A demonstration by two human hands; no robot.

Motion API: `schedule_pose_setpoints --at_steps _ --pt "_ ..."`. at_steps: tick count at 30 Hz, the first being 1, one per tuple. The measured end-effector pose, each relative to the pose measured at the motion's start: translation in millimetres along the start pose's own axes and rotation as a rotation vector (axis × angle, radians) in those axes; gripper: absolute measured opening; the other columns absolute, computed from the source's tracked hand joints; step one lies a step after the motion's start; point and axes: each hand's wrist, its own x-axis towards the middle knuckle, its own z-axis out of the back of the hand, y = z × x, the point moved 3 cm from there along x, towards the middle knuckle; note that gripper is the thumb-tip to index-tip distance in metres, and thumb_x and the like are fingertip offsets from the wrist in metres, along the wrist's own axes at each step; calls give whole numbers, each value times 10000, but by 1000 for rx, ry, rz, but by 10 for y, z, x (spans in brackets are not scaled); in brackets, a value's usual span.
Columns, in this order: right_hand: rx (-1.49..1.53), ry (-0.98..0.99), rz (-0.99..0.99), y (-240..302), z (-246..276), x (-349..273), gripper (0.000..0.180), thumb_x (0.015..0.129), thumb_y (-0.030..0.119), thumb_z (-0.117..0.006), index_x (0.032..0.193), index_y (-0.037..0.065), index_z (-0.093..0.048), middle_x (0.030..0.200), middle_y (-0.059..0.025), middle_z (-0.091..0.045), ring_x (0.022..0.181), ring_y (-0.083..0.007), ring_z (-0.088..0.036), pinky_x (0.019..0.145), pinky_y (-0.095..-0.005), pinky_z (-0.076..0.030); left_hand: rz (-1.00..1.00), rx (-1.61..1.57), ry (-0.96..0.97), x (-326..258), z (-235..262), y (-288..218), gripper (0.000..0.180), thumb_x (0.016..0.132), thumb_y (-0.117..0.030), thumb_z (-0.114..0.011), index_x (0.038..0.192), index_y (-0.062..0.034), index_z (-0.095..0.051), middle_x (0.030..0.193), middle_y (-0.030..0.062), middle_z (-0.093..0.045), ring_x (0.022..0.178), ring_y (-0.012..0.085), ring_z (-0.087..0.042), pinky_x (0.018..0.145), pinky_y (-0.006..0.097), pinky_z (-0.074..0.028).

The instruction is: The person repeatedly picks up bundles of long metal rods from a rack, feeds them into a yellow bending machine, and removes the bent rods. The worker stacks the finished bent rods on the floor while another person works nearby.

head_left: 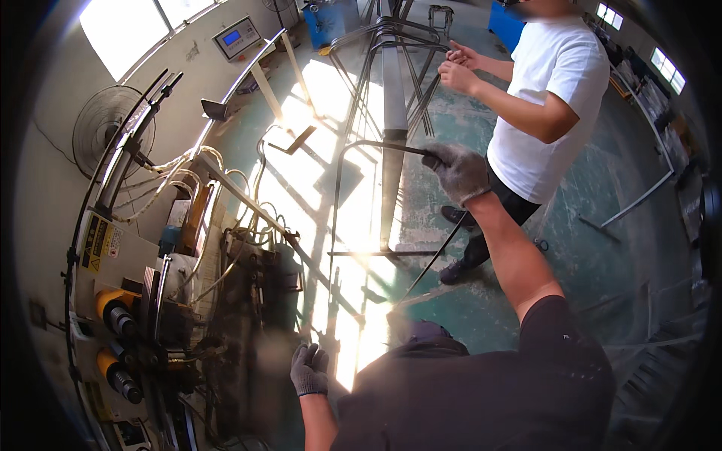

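My right hand [457,173], in a grey knit glove, is stretched forward and closed around the top bend of a thin U-shaped metal rod [336,195]. One leg of the rod hangs down on the left; a dark straight length runs down below my right wrist. My left hand [310,370], also gloved, is low beside the machine [135,323], fingers apart, and I see nothing held in it. Ahead, several similar bent rods [368,45] hang over a grey metal beam [394,105].
A person in a white T-shirt [560,98] stands at the right, both hands near the hanging rods. On the left are the machine's cables [188,161], a wall fan [113,131] and a control box [236,37]. A crossbar [387,254] lies at the beam's foot.
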Motion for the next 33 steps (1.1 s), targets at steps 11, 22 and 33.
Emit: schedule_pose_setpoints --at_steps 11,22,33 --pt "-83 44 -157 -1320 -300 405 228 923 310 -731 1129 217 -763 964 -104 -758 903 -366 -716 768 -468 -557 -85 174 110 549 231 457 243 1006 -185 -625 1243 -136 -599 1105 130 -685 949 334 -661 815 491 -567" --pt "-298 -288 -123 -1463 -794 974 248 922 280 -764 1148 181 -751 1096 -104 -736 1024 -327 -689 875 -447 -557 -67 -37 -145 -60 112 270 201 975 -101 -634 1174 -103 -611 973 146 -700 792 319 -680 686 442 -583" --pt "780 652 286 2365 -1836 -2086 181 981 12 -676 1158 2 -707 1060 -70 -707 1007 -182 -670 903 -330 -537 -252 -207 -436 -1121 1598 691 215 991 -160 -649 1161 -30 -661 986 92 -718 787 184 -710 687 343 -618"
